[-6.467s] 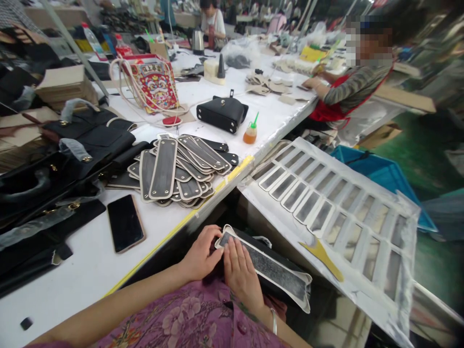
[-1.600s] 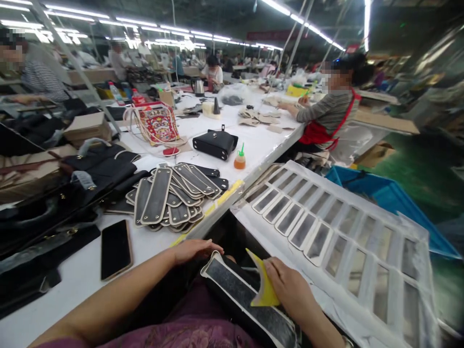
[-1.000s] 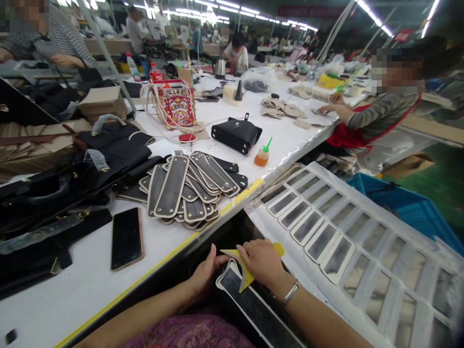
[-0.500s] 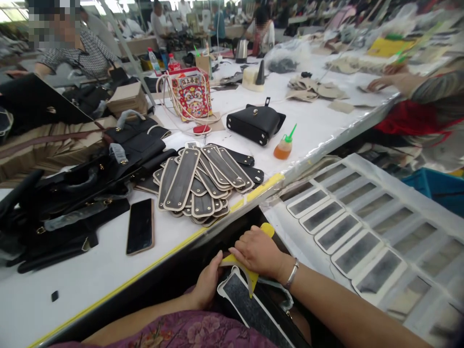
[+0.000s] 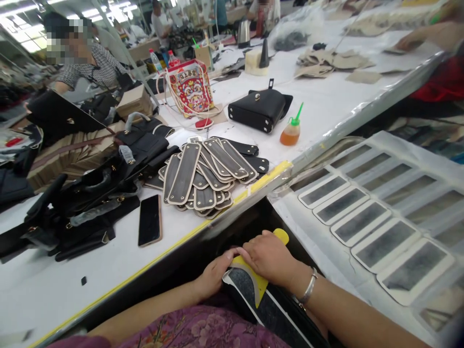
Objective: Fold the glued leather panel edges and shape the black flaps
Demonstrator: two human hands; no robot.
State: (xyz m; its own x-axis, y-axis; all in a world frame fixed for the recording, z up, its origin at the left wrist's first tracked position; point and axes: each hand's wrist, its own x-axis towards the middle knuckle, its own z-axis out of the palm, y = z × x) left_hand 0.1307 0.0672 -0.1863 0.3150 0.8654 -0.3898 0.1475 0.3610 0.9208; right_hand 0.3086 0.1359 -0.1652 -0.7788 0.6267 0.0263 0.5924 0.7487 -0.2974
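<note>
A black bag piece with a white-edged dark panel point(image 5: 275, 314) lies across my lap. My right hand point(image 5: 270, 256) is closed round a yellow curved tool point(image 5: 259, 285), whose broad edge rests against the panel near its upper end. Beside it, my left hand point(image 5: 213, 275) grips that end of the bag piece, its thumb near the tool and the right fingers. Part of the left fingers is hidden behind the piece.
On the table are a phone point(image 5: 150, 221), stacked grey strips point(image 5: 184, 174), black bags point(image 5: 108, 193), a black bag point(image 5: 255, 108) and an orange-filled bottle point(image 5: 290, 133). White-framed panels point(image 5: 386, 244) lie on a board at right. A person point(image 5: 90, 63) is at upper left.
The view has shifted, so the table things sit differently in it. The upper end of the panel is now more covered by the yellow tool, and my hands are closer together.
</note>
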